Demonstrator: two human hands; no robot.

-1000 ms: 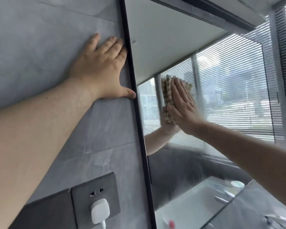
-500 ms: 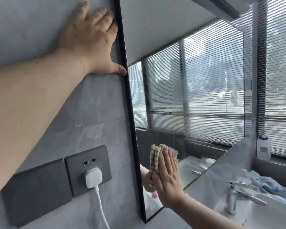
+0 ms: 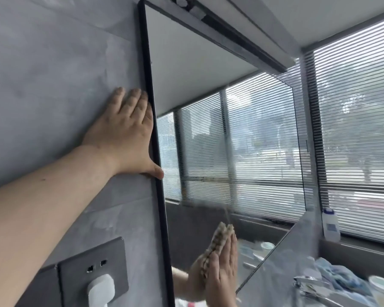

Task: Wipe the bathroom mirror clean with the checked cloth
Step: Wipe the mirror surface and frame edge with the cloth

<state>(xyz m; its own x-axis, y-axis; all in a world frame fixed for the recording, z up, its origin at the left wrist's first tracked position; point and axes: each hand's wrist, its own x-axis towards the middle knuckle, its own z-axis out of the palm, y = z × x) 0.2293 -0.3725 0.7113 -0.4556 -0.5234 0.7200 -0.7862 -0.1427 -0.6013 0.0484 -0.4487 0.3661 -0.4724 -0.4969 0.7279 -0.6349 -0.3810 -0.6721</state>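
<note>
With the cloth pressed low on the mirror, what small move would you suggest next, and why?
Probably slide the right hand and the checked cloth straight up the mirror: a hazy streak shows on the glass just above the cloth, and the left hand braces flat on the wall.

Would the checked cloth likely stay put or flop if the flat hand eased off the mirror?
The checked cloth looks thin and folded, so probably floppy and light. Only the right hand, pressed flat, pins it to the mirror, so it would likely drop.
</note>
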